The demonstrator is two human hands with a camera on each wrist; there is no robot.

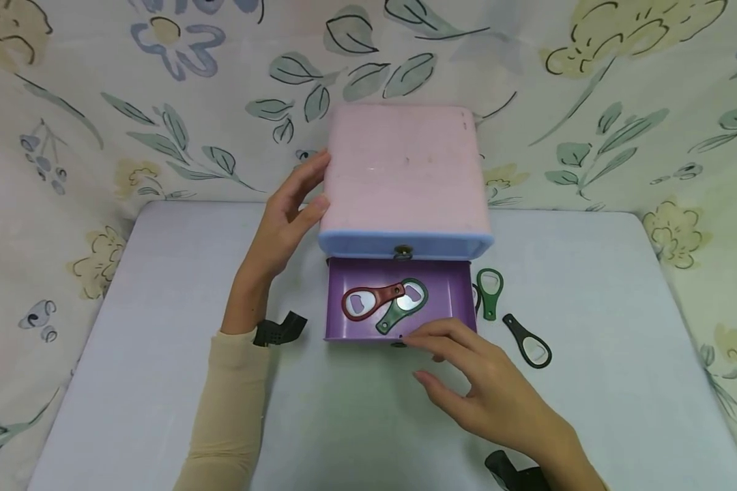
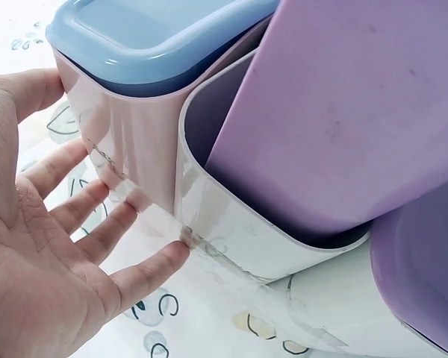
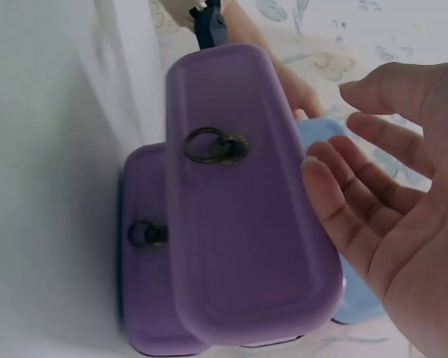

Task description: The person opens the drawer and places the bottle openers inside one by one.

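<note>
A small pink drawer chest point(image 1: 405, 170) has a blue top drawer front point(image 1: 368, 245). Its purple middle drawer point(image 1: 451, 310) is pulled out, with a red bottle opener point(image 1: 371, 297) lying across a green bottle opener point(image 1: 399, 312) inside. My left hand point(image 1: 285, 225) rests its spread fingertips on the chest's left side; the left wrist view shows those fingers point(image 2: 153, 268) on the wall. At the drawer's front rim, beside its ring pull point(image 3: 216, 145), my right hand point(image 1: 475, 382) has its index fingertip touching the edge. The other right fingers are relaxed, holding nothing.
To the right of the drawer lie a second green bottle opener point(image 1: 490, 292) and a black one point(image 1: 534, 348); another is partly hidden behind the drawer wall. Below is a shut purple drawer point(image 3: 153, 283). A floral cloth point(image 1: 221, 102) hangs behind the white table point(image 1: 614, 307).
</note>
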